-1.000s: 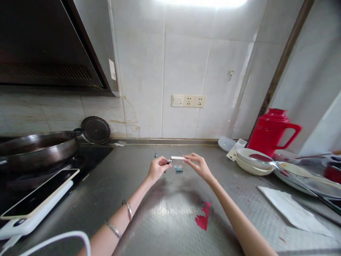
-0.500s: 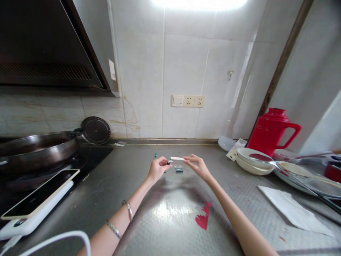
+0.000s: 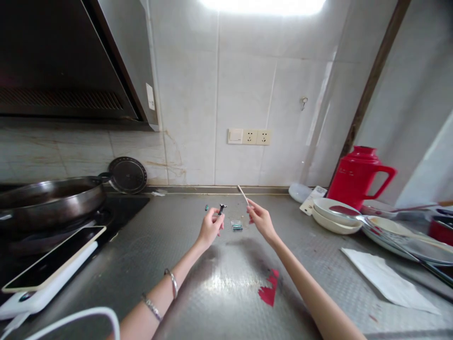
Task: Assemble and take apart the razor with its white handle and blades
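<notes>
- White stick point(image 3: 242, 194) has swung from lying nearly level between the hands to a slant, its free end now toward the wall point(image 3: 191, 94); the small black piece with a metal head point(image 3: 222, 208) has turned more upright.
- Left hand point(image 3: 210, 229): thumb and fingers are closed in a pinch around the black piece's lower part, its head clear above them.
- Right hand point(image 3: 262, 221): fingertips are pinched together on the stick's near end.
- Both held pieces are above the middle of the counter point(image 3: 170, 236), apart from each other.
- Between the hands lies a clear packet with green cylinders point(image 3: 237, 226), perhaps batteries; another green cylinder point(image 3: 206, 208) lies farther left.
- Step in hand, as I judge it: handling the two pieces separately.
- Any next move with them calls for a light, steady pinch and careful lining-up, since both look small and slim.
</notes>
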Motion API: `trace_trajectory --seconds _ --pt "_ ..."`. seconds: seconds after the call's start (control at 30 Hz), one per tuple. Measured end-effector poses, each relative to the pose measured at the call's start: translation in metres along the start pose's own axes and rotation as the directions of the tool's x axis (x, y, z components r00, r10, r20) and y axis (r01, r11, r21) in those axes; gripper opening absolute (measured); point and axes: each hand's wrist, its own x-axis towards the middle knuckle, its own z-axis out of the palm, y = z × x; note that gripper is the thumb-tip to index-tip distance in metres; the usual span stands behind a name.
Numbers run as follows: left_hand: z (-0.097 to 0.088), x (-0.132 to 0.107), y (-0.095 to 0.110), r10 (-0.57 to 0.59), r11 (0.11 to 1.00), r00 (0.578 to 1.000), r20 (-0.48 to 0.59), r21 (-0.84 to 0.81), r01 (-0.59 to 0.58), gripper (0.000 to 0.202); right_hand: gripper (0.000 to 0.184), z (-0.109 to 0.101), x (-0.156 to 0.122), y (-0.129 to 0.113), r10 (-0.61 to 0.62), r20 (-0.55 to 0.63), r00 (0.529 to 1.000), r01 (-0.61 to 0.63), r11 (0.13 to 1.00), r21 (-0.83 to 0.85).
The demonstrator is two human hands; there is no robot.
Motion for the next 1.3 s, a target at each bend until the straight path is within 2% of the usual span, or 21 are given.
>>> trace_trajectory --seconds 0.1,0.2,0.33,0.53,0.67,0.83,1.0,1.17,1.3 --pt "0.003 -0.004 0.007 -0.041 0.999 0.998 -0.042 -0.030 0.039 0.031 0.059 0.010 -0.004 -0.008 0.049 -0.017 0.999 -0.047 0.995 0.091" --pt "0.004 -0.008 0.014 -0.088 0.994 0.995 -0.052 -0.073 0.084 0.042 0.061 0.019 -0.010 -0.018 0.136 -0.001 0.991 -0.134 0.979 0.151" --pt "0.004 -0.012 0.014 -0.107 0.992 0.988 -0.112 -0.078 0.098 0.054 0.062 0.030 -0.026 -0.035 0.264 0.036 0.964 -0.265 0.935 0.234" --pt "0.004 -0.016 0.004 -0.040 0.999 0.980 -0.193 0.005 0.042 0.041 0.065 0.047 -0.057 -0.052 0.422 0.090 0.902 -0.421 0.817 0.393" --pt "0.006 -0.019 0.002 0.046 0.997 0.977 -0.206 0.068 -0.032 0.032 0.065 0.057 -0.067 -0.059 0.436 0.121 0.892 -0.441 0.777 0.449" --pt "0.009 -0.024 0.003 0.081 0.989 0.976 -0.202 0.141 -0.052 0.028 0.064 0.068 -0.079 -0.064 0.471 0.125 0.873 -0.468 0.741 0.482" --pt "0.008 -0.028 0.007 0.221 0.954 0.943 -0.248 0.254 -0.157 0.029 0.066 0.077 -0.103 -0.071 0.491 0.098 0.866 -0.467 0.722 0.511" --pt "0.011 -0.031 0.008 0.266 0.937 0.932 -0.247 0.293 -0.190 0.029 0.068 0.074 -0.095 -0.077 0.511 0.075 0.857 -0.456 0.681 0.572" --pt "0.011 -0.031 0.008 0.295 0.930 0.924 -0.244 0.298 -0.218 0.029 0.069 0.073 -0.096 -0.077 0.556 0.146 0.818 -0.527 0.624 0.577"
